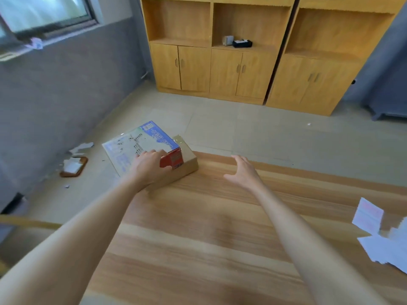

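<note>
The work looks barely begun: the cardboard box (141, 142) sits at the far left corner of the table (198, 227). The left hand (149, 165) lies on it, gripping a red object (175, 160), and the right hand (243, 172) hovers nearby, fingers spread and empty. Blur hides what the red object is and whether the box is sealed.

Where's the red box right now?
Head view, left of centre: the red box lies on the cardboard box, far left on the table, held by the left hand.
</note>
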The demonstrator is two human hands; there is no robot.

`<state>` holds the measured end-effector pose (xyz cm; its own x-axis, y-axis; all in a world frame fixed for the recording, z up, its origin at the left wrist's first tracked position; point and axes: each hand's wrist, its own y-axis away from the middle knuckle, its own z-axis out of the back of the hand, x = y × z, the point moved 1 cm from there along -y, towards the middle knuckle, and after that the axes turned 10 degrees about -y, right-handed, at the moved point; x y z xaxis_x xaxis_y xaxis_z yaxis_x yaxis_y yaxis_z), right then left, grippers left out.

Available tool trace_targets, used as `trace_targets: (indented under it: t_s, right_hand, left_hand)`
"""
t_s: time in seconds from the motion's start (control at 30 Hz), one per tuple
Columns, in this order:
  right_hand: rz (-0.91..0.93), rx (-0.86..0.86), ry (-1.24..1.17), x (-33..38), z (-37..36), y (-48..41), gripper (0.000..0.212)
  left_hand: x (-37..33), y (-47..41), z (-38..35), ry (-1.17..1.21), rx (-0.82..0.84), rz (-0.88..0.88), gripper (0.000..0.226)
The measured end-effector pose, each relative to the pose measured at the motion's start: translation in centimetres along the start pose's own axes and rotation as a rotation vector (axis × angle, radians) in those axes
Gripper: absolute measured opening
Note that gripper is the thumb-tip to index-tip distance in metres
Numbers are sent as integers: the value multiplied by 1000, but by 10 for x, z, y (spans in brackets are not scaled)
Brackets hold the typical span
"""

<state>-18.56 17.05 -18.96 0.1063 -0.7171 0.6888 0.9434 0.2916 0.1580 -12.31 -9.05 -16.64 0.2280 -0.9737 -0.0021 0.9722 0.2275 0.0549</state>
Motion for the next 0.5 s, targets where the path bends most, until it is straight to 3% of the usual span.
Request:
trace_targets:
  t_s: [0.23, 0.5]
  right_hand:
    - [103, 109, -31, 52, -51, -38, 73]
    - [187, 170, 54, 103, -108, -107, 76]
  left_hand:
    - [66, 6, -13, 144, 37, 328, 66]
    - [116, -22, -40, 225, 89, 424, 73]
